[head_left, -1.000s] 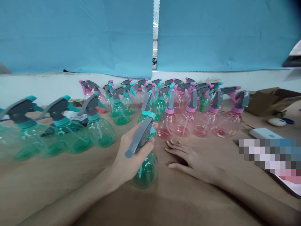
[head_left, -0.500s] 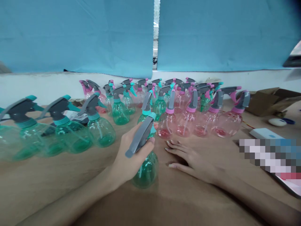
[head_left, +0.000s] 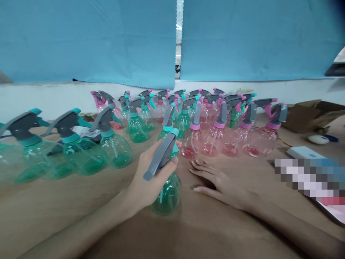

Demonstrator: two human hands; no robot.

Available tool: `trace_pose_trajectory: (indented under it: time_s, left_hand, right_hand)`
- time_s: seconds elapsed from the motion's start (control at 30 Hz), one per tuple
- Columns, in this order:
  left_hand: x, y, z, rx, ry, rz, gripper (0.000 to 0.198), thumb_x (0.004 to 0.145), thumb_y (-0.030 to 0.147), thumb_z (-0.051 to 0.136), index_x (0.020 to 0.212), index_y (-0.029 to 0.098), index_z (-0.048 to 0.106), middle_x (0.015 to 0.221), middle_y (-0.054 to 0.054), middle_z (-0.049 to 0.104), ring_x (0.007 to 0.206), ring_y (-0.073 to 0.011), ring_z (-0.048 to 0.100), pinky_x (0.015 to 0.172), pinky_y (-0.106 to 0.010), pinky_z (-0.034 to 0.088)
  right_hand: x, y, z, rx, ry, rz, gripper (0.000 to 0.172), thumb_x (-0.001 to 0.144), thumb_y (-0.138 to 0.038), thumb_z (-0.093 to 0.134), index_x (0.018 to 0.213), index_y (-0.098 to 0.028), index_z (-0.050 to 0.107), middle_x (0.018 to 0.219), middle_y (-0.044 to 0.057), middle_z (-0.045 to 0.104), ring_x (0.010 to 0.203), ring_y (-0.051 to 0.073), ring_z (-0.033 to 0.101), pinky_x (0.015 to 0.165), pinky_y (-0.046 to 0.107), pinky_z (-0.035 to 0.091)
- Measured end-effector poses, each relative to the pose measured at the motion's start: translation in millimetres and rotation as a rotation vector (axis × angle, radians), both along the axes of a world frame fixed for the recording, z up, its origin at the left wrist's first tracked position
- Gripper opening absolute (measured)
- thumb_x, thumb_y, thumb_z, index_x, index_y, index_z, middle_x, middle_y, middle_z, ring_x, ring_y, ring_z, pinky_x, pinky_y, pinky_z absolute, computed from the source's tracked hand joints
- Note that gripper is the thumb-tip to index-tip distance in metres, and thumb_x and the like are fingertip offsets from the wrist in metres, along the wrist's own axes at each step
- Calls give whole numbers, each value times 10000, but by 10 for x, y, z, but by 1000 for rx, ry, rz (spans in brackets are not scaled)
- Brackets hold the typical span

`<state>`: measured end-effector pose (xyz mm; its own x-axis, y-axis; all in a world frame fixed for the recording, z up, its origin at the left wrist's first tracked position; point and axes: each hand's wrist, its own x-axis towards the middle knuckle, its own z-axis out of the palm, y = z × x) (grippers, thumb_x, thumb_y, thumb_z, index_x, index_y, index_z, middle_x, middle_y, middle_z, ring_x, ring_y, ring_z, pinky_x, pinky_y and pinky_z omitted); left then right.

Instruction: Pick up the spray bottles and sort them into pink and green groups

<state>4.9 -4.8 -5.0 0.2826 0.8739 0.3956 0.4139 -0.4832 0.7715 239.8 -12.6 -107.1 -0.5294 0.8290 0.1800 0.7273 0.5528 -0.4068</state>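
Observation:
My left hand [head_left: 151, 176] is wrapped round the neck of a green spray bottle [head_left: 167, 198], which stands upright near the middle of the table, its grey trigger head showing above the hand. To the right, my right hand [head_left: 218, 183] lies flat on the table with fingers spread, holding nothing. Just beyond both hands stands a row of pink spray bottles [head_left: 191, 144] with grey and pink heads. Another green bottle [head_left: 117, 151] heads a row of green ones on the left.
More green and pink spray bottles [head_left: 138, 126] crowd the back of the wooden table [head_left: 107, 208]. At the right are a brown cardboard box [head_left: 309, 117], a white mouse [head_left: 318, 139], a white box [head_left: 306, 152] and a blurred-out flat object. Blue cloth [head_left: 88, 43] hangs behind.

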Motion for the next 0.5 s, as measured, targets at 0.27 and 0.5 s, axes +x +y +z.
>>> trace_pose_trajectory:
  time_s: [0.27, 0.5]
  left_hand:
    - [-17, 18, 59, -9, 1, -90, 64, 797, 242, 499, 828, 235, 554, 646, 40, 503, 549, -131, 465, 530, -261, 398]
    - [-37, 35, 24, 6, -7, -111, 68, 806, 213, 486, 824, 226, 551, 739, 16, 573, 641, -139, 532, 582, -262, 412]
  right_hand:
    - [6, 5, -20, 10, 17, 4, 560, 888, -545, 477, 1376, -273, 425, 1475, 21, 358, 1367, 235, 295, 1114, 476, 277]
    - [0, -6, 4, 1, 27, -3, 568, 886, -543, 482, 1379, -267, 419, 1469, 30, 369, 1365, 236, 299, 1114, 478, 274]
